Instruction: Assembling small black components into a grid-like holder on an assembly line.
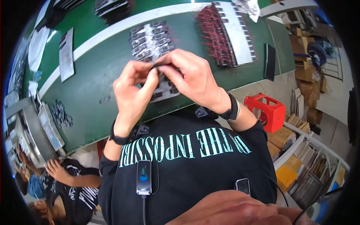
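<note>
My left hand (133,84) and my right hand (190,73) meet fingertip to fingertip over the green table. Both are closed in a pinch on a small dark piece (156,66), mostly hidden by the fingers, so its kind does not show. Beneath them lies a light panel carrying rows of small dark-and-silver parts (150,39) with thin reddish wires at the edge. The hands cover the middle of this panel, and its near end (165,92) shows below them.
To the right lies a white panel (236,33) edged with dark parts and red wires (212,33), near a black flat object (269,62). Left are a narrow panel (66,56) and a small dark heap (61,114). A red stool (265,110) stands right; another person's hand (56,170) is lower left.
</note>
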`<state>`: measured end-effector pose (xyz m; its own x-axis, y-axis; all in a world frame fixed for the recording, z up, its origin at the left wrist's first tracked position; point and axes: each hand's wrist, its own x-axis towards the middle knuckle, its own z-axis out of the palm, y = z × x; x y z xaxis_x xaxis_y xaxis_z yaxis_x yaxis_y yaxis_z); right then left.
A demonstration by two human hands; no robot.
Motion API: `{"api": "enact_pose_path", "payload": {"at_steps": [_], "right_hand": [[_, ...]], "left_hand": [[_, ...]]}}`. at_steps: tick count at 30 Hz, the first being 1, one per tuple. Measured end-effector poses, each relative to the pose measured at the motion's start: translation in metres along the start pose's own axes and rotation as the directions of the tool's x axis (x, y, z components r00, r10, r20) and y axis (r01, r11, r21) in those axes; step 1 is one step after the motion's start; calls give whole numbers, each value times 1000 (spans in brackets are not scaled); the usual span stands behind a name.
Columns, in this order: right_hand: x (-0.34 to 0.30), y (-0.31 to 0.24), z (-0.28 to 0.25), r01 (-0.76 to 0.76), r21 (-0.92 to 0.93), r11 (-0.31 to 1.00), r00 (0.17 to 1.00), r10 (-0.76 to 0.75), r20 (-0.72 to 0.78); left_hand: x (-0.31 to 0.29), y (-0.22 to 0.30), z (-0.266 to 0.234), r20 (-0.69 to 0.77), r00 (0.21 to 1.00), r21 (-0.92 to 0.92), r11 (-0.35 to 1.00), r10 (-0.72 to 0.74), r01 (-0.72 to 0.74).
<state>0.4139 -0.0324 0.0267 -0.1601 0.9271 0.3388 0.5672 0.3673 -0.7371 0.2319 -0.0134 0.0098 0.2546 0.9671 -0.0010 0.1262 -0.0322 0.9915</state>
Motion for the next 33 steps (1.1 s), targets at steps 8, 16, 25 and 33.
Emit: {"api": "enact_pose_path", "payload": {"at_steps": [8,16,25,33], "right_hand": [[73,87,-144,22,-601,799,999,12,52],[107,144,-164,177,-305,936,935,-63,349],[122,148,-160,-8,-370,929,916,156,371],[118,60,-166,82,-371,925,996,-66,54]], "left_hand": [[5,9,-27,-50,998,-258,966,-32,18],[9,20,-35,-7,1000,-235,972,1,-3],[85,61,-10,222,974,-62,997,52,-39],[207,29,55,429,898,70,987,104,-148]]}}
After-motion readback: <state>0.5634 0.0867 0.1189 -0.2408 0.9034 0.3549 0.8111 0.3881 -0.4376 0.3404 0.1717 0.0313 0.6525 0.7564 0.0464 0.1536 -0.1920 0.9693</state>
